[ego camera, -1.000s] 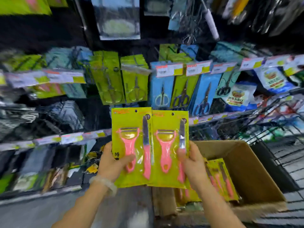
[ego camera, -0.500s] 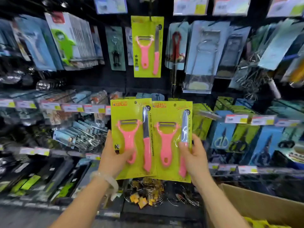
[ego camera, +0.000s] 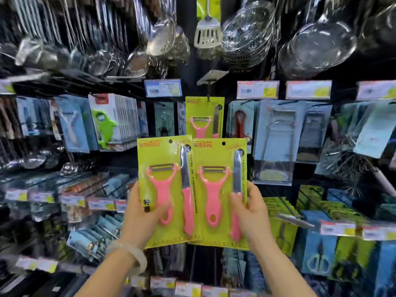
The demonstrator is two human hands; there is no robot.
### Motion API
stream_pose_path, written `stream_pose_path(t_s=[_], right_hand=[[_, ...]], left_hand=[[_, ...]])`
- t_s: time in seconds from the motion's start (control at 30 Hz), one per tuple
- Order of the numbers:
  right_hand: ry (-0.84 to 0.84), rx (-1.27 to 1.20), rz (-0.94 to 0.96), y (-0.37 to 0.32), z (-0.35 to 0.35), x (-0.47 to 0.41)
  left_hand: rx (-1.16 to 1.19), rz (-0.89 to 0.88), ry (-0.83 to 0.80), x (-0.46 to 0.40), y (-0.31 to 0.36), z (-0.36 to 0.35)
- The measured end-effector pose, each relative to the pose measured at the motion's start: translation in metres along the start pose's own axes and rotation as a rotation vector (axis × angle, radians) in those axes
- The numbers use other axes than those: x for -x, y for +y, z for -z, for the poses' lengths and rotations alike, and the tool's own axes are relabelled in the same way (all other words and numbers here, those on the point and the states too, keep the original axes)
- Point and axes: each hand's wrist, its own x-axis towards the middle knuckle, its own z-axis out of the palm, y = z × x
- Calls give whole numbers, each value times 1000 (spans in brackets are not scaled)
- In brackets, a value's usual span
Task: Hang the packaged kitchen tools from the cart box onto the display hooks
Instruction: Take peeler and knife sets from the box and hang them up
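I hold two lime-green packs side by side in front of the display, each with a pink peeler and a pink-handled knife. My left hand (ego camera: 144, 213) grips the left pack (ego camera: 165, 189) at its lower left. My right hand (ego camera: 252, 213) grips the right pack (ego camera: 220, 189) at its lower right, and that pack slightly overlaps the left one. Both packs show a round hanging hole near the top. Directly above and behind them an identical pack (ego camera: 204, 116) hangs on a display hook (ego camera: 209, 86). The cart box is out of view.
Steel ladles, a slotted turner (ego camera: 207, 33) and wire strainers (ego camera: 317, 46) hang overhead. Price tags (ego camera: 257, 89) line the hook rails. Packaged peelers, a green fish-shaped tool (ego camera: 102, 125) and tongs hang to either side; scissors packs (ego camera: 319, 254) sit at the lower right.
My view has tilted upward from the cart box to the upper hooks. Both packs have risen with my hands and now stand just below the hanging identical pack.
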Motion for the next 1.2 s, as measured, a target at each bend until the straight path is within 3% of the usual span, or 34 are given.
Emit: stream_pose_path(t_s=[0.37,0.87,1.2], right_hand=[[-29,39,124,-15,0,-81],[-15,69,229,-33,-10,-121],[-1,71,238,-43,-41,-143]], left_hand=[[88,-74,53,-66,2,-28],[143,-172,53,-109,12,-39],[164,-123,86,-139,-5,-19]])
